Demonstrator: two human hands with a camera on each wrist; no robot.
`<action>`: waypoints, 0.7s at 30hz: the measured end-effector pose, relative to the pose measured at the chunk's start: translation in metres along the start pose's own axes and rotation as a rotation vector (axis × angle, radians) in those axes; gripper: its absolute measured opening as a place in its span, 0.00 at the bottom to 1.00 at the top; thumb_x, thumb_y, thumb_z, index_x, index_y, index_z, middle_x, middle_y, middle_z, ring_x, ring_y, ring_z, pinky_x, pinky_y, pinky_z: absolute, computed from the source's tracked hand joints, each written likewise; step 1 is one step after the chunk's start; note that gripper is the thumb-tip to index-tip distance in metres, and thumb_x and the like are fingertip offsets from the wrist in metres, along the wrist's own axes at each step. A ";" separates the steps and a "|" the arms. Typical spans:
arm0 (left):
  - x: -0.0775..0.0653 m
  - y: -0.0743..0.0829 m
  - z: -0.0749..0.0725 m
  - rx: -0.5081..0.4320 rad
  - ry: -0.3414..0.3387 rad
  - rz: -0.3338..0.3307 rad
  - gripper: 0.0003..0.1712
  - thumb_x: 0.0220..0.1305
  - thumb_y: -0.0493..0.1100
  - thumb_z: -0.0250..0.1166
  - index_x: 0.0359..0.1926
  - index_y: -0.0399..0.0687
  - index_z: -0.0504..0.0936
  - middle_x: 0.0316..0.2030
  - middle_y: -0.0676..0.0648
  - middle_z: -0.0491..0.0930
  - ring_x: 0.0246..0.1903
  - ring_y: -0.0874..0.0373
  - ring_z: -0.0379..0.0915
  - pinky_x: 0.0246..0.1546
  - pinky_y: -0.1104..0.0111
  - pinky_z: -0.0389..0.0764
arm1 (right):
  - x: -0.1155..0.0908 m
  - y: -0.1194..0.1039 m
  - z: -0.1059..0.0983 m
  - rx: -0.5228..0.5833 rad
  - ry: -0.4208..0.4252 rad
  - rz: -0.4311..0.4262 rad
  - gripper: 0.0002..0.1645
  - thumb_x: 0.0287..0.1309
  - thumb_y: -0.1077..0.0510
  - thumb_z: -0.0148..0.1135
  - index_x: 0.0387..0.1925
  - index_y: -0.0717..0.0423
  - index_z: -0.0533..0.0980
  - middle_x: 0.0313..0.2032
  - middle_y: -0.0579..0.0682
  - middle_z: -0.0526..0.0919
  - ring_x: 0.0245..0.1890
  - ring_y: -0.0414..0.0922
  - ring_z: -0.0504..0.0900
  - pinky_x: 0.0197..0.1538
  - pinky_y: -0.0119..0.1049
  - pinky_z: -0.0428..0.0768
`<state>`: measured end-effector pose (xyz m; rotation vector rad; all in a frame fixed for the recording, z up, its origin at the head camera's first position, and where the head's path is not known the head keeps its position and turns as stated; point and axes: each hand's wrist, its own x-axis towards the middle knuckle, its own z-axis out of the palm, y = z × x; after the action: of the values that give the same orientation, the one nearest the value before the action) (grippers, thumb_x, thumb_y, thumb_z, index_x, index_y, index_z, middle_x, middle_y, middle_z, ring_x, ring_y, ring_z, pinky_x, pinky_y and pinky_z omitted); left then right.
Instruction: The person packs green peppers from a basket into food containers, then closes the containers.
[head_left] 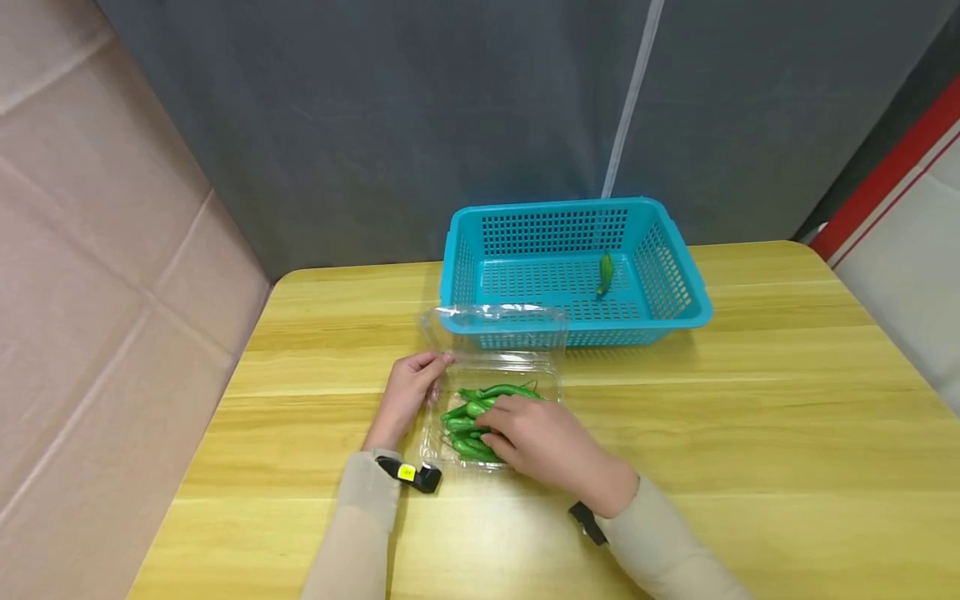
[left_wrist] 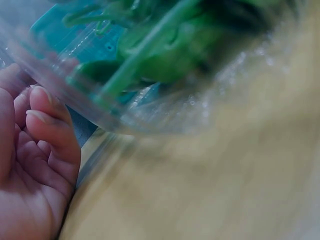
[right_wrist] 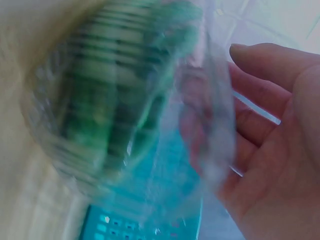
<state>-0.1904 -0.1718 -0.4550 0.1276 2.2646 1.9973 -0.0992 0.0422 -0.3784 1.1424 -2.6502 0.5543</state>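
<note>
A clear plastic clamshell box (head_left: 459, 463) lies on the table with its lid (head_left: 495, 321) raised at the back. Several green peppers (head_left: 517, 389) fill its tray. At the box's left back corner, my left hand (head_left: 408, 387) pinches the plastic edge between thumb and fingers; the left wrist view shows these fingers (left_wrist: 52, 120) curled at the rim. My right hand (head_left: 547, 442) reaches over the right wall, its fingers down among the peppers. In the right wrist view its thumb (right_wrist: 265, 57) stands apart from the fingers, which show blurred through the clear wall.
Behind the box stands a turquoise perforated basket (head_left: 693, 317), and the raised lid overlaps its front rim. One green pepper (head_left: 606, 275) lies inside the basket, toward the right. A grey curtain (head_left: 390, 133) hangs behind the wooden table (head_left: 750, 433).
</note>
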 end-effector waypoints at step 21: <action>-0.002 0.003 0.000 -0.018 -0.011 -0.025 0.22 0.54 0.56 0.62 0.39 0.42 0.82 0.11 0.50 0.66 0.09 0.63 0.59 0.07 0.73 0.63 | -0.013 0.039 -0.048 0.018 0.087 0.139 0.09 0.53 0.56 0.61 0.38 0.53 0.78 0.32 0.43 0.80 0.29 0.38 0.78 0.32 0.30 0.77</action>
<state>-0.1885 -0.1722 -0.4518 0.1082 2.2298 1.9997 -0.1167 0.0953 -0.3490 0.9220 -2.6684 0.6389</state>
